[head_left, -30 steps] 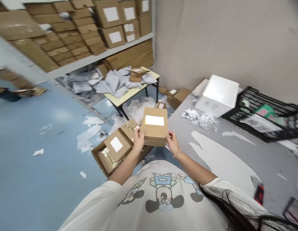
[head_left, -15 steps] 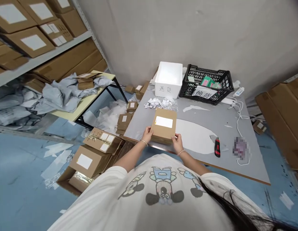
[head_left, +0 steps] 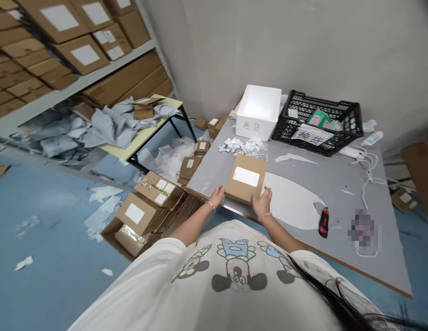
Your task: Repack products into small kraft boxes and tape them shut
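Note:
A flat brown cardboard box [head_left: 246, 189] with a white label on top is at the near left edge of the grey table, between my two hands. My left hand [head_left: 216, 196] is at its near left corner, fingers curled and fingertips against the side. My right hand [head_left: 262, 202] grips the near right corner, thumb on the front and fingers along the side. Right of the box lies a large white sheet [head_left: 292, 200]. A red and black utility knife [head_left: 323, 223] rests at the sheet's right end, its blade pointing up-left.
Behind the box are crumpled wrappings [head_left: 241, 146], a white foam bin [head_left: 253, 126] and a black plastic crate [head_left: 315, 133] with green and pink packs. Cables [head_left: 366, 172] lie at right. More cartons [head_left: 141, 214] stand on the floor at left, beside a yellow-topped table [head_left: 131, 146] with grey bags.
My view has turned left, so the table and its things sit further right in the picture. Both hands stay at the box, the left's fingers now nearer its corner edge.

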Demonstrator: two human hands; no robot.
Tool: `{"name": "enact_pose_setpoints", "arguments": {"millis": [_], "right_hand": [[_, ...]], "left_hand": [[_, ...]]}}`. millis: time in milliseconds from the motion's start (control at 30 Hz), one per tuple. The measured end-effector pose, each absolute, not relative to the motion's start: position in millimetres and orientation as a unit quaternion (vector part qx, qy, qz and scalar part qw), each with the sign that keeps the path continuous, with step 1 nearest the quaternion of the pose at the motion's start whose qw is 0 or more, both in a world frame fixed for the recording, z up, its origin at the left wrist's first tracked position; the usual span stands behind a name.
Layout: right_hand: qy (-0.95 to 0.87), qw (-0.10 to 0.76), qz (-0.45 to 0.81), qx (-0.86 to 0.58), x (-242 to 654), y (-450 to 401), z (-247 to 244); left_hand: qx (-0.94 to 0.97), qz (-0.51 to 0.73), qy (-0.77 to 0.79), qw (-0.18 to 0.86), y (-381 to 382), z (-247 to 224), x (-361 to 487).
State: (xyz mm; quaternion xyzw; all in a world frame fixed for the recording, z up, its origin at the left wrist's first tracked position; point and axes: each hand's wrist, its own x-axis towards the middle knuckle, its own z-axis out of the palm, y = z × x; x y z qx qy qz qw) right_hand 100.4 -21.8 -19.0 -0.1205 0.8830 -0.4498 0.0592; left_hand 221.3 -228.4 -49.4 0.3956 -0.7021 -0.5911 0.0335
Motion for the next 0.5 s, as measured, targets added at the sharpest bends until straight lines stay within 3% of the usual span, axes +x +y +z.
{"name": "enact_pose_setpoints", "arguments": {"millis": [233, 500], "right_hand": [[0.833, -0.001, -0.368, -0.414, 140, -120, 24], [0.741, 0.173, -0.299, -0.576, 247, -237, 4]], "left_hand": [[0.486, -0.589, -0.644, -0.04, -275, -50, 328], [0.65, -0.52, -0.54, 0.126, -317, -56, 473]]}}
